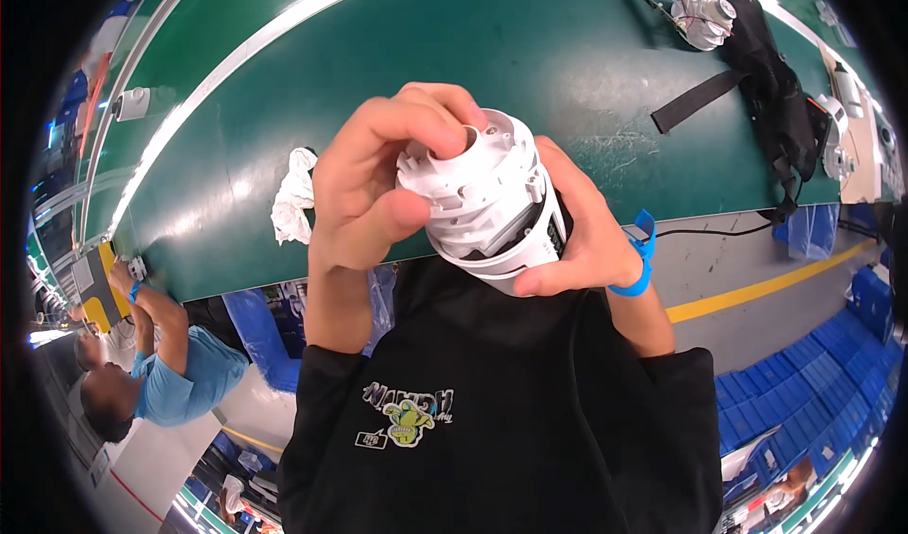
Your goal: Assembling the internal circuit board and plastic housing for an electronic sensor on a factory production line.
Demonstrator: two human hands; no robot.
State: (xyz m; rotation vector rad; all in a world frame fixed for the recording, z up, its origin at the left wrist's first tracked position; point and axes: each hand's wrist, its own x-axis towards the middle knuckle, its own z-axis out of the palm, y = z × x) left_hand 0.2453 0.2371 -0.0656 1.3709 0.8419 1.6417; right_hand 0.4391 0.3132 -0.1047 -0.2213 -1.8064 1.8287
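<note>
Green, smooth-topped bench: one, spanning the upper frame. Blue plastic trays, lower right: many, too packed to count. Co-worker in a light-blue short-sleeved shirt, lower left, by the bench's end. Black fabric bag with straps: one, upper right, lying on the bench.

Two bare hands at centre frame, both on one thing: a white plastic housing, round and tiered, with an open collar on top and a curved outer band below. It is held up near the bench's front edge. Long axis runs from upper centre down and slightly right, tilted. Collar end is nearer the left hand, banded end nearer the right hand.

Left grip: part-open, curled to the housing's width; fingertips at the collar, thumb on the left side. Right grip: wrapped wide about the lower right, thumb across the band; far fingers hidden.

Smaller: one white, rounded assembly with thin wires, upper right; one crumpled white cloth or film, left of centre, material uncertain; one bright-blue wristband on the right wrist.
</note>
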